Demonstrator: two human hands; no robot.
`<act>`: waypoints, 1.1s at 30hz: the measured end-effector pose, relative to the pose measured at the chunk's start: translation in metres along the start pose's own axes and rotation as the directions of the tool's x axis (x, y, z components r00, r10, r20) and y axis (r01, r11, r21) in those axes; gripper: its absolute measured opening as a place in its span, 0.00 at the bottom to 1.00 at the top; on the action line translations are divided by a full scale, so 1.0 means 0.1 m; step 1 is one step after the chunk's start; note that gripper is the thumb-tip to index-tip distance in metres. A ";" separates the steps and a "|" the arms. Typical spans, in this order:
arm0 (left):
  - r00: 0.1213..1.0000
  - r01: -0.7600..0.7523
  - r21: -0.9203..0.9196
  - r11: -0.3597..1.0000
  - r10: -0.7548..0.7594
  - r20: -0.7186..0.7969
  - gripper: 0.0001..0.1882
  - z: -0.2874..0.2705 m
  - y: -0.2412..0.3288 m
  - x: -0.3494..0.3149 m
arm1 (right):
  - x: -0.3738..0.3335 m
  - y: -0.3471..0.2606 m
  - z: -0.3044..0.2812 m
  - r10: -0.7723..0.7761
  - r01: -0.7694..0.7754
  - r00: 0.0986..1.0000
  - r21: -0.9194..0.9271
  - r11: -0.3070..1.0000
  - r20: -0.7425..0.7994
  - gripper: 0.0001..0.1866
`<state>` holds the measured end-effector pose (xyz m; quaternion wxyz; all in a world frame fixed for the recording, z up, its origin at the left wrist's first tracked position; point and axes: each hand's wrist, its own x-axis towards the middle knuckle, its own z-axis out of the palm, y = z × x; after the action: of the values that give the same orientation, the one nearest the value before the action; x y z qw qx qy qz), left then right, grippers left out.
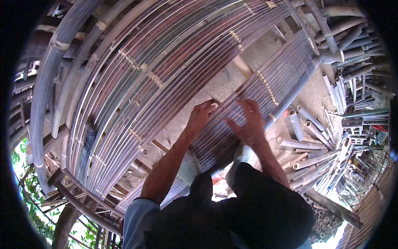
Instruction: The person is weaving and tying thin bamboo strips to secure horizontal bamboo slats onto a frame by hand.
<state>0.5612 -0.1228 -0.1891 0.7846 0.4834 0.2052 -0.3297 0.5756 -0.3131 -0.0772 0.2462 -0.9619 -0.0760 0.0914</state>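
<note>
Along the near edge of a rack of poles (292, 93), a narrow panel of thin strips (286, 68), crossed by a pale row of ties (267, 87). Toward the rack's far edge, a wide panel (178, 62) of similar strips, with dark and reddish bands showing among them (surface or shadow below, cannot tell).

Left hand (201, 115) at the narrow panel's far edge, about midway along, fingers bunched and the gap between narrow; tips partly turned away, so cannot tell of any strip pinched there. Right hand (250, 120) over the same panel, closer to the rack's near edge, thumb and fingers spread wide; too blurred to tell touch from hover.

Hidden below the forearms and the dark clothing (265, 199): a stretch of the narrow panel and part of the rack's near edge. Beside the clothing, a pale shape (190, 168), hard to identify. At the lower edge, a blue sleeve (141, 220), cut off.

Past the near edge, on the right, cut tubes (302, 144) in an overlapping heap, many half covered. Farther right, stacked poles (365, 68), dim toward the round rim. At lower right, a bundle of tube ends (323, 220), partly behind a log (336, 208). At lower left, overexposed foliage (35, 199), sliced by the rim.
</note>
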 end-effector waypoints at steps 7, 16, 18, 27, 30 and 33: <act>0.955 -0.294 0.356 0.887 0.286 0.075 0.25 0.08 0.05 -0.03 | -0.16 0.25 0.32 -0.128 0.132 0.989 0.051 0.990 -0.072 0.10; 0.975 -0.220 0.366 0.904 0.218 0.048 0.17 0.02 -0.03 0.04 | 0.09 0.28 -0.15 0.269 -0.393 0.914 0.826 0.404 0.303 0.11; 0.983 -0.183 0.446 0.876 0.174 0.063 0.17 0.08 0.08 0.01 | 0.18 0.09 -0.27 0.271 -0.297 0.941 0.874 0.384 0.201 0.12; 0.974 -0.226 0.296 0.928 0.218 0.059 0.23 0.06 -0.23 0.07 | 0.11 0.14 -0.21 0.082 -0.259 0.946 0.881 -0.396 0.315 0.17; 0.877 -0.051 0.947 0.316 0.468 -0.109 0.21 0.16 -0.37 -0.01 | -0.08 0.12 -0.15 0.168 -0.156 0.966 0.963 -0.217 0.195 0.21; 0.687 -0.158 0.879 0.451 0.690 -0.231 0.16 0.83 0.06 -0.38 | -0.47 0.24 -0.16 0.273 -0.211 0.947 0.969 0.126 0.171 0.22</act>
<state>0.5396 -0.1830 -0.1237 0.4355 0.8924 0.1177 -0.0063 0.5361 -0.3501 -0.0686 0.7883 -0.5781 0.1625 0.1338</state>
